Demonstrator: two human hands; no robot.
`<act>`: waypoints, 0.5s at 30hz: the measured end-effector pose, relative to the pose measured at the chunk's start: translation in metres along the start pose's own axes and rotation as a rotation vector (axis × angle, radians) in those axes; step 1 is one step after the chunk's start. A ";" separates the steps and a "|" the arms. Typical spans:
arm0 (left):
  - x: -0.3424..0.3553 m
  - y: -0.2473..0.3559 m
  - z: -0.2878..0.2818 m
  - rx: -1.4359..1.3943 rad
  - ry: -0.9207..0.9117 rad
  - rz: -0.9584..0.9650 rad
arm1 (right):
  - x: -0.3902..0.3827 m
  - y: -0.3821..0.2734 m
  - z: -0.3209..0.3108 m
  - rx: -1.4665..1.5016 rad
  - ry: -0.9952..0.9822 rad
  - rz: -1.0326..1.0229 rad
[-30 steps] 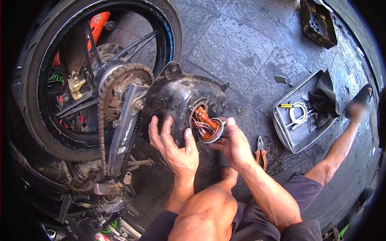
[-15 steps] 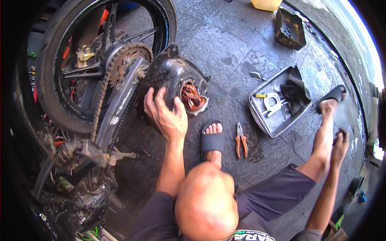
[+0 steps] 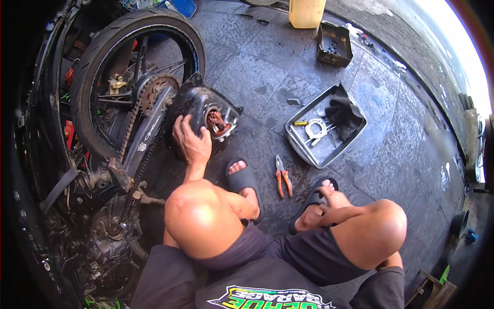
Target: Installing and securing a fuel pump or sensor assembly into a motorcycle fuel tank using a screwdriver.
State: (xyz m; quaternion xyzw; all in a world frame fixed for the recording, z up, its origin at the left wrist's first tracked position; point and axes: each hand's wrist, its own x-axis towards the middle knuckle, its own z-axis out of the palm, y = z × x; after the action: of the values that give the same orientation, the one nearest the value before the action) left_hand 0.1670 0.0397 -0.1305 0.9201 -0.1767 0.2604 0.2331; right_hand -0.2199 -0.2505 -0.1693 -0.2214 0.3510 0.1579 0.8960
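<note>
A black fuel tank (image 3: 188, 105) stands on the floor beside the motorcycle's rear wheel. Crumpled reddish-brown stuff (image 3: 216, 121), perhaps a rag, fills its round metal-rimmed opening. My left hand (image 3: 193, 144) rests on the tank's near side, fingers spread, thumb close to the opening. Down by my right foot, my right hand (image 3: 333, 196) touches the foot and sandal (image 3: 309, 211), its fingers loosely apart and partly blending with the foot. Between my feet and the tray lie orange-handled pliers (image 3: 282, 176), free of either hand.
A grey tray (image 3: 304, 152) holds a white ring-shaped part (image 3: 315, 130), a small yellow piece and a black cloth (image 3: 343, 116). Beyond it are a dark box (image 3: 334, 45) and a yellowish container (image 3: 306, 13). The wheel (image 3: 85, 103), chain and swingarm (image 3: 146, 135) fill the left side.
My right hand has come in from the far right to my right foot, which has drawn closer. My knees have spread and risen into view. The left hand stays on the tank.
</note>
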 end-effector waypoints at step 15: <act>0.000 -0.008 -0.029 0.008 -0.073 -0.119 | 0.098 -0.145 0.183 -1.874 -0.278 -0.571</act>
State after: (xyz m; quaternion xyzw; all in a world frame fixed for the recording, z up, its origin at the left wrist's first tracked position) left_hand 0.1591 0.0612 -0.1118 0.9389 -0.1290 0.2129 0.2378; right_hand 0.0149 -0.2684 -0.0763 -0.8968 -0.0910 0.1745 0.3962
